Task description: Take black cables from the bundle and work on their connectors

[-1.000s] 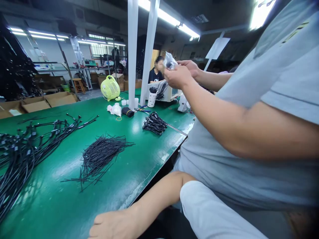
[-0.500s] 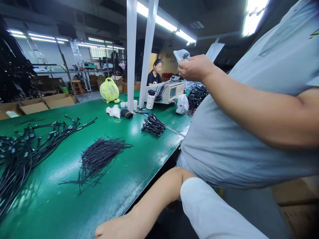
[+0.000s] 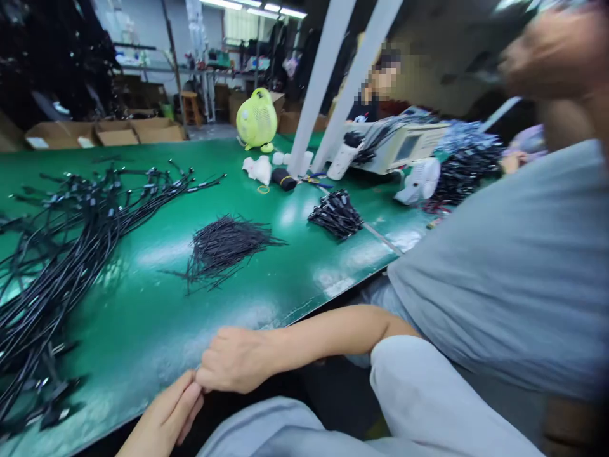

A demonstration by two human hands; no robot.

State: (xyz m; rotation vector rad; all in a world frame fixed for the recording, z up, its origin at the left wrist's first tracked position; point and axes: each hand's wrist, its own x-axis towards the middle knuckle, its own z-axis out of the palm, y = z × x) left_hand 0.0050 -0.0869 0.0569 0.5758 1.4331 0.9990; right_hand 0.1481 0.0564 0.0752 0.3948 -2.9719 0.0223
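Over the front edge of the table, my right hand [image 3: 238, 360] is closed in a fist, knuckles up. My left hand [image 3: 177, 409] comes in from the bottom with its fingers pressed together, and its fingertips meet those of the right. Whatever they may pinch between them is hidden. Beyond them on the green table [image 3: 157, 317] lies a loose pile of thin black ties or cut wires [image 3: 226, 247]. Long black cables with small connectors [image 3: 95, 241] spread over the left side. A bundle of short black cables [image 3: 335, 214] sits farther right.
A person in a grey shirt [image 3: 514, 266] stands close on my right. At the back are a green fan [image 3: 257, 120], white posts [image 3: 323, 82], a white cup [image 3: 343, 158], a boxy instrument [image 3: 404, 149] and a small white fan [image 3: 421, 181]. Another person [image 3: 368, 101] sits behind.
My view has turned down and left. My left hand has come into view and meets my right. The standing person's raised hand with the clear plastic bag is out of view.
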